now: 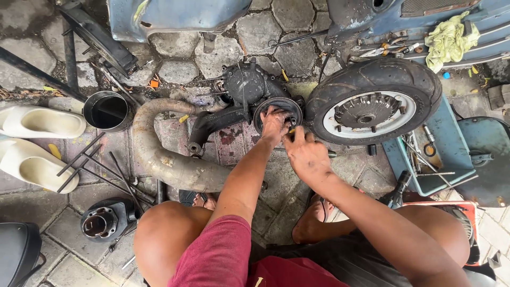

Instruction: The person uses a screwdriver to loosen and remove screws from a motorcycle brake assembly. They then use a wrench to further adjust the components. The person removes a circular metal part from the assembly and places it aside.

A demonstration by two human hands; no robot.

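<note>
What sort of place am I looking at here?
Probably an outdoor, roadside scooter repair spot: paving stones underfoot, a loose wheel, an exhaust pipe, and a tool tray around the engine both hands work on.

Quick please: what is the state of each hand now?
Left hand: fingers spread, pressing on the round engine cover.
Right hand: closed around a small tool, at the same cover.

Hexagonal stone paving [180, 72] carries everything; a rusty exhaust pipe [170, 159] lies centre-left. A wheel [372, 98] rests upper right; a black cylinder [103, 220] lower left.

Red shorts, apparently dark sandals.
</note>
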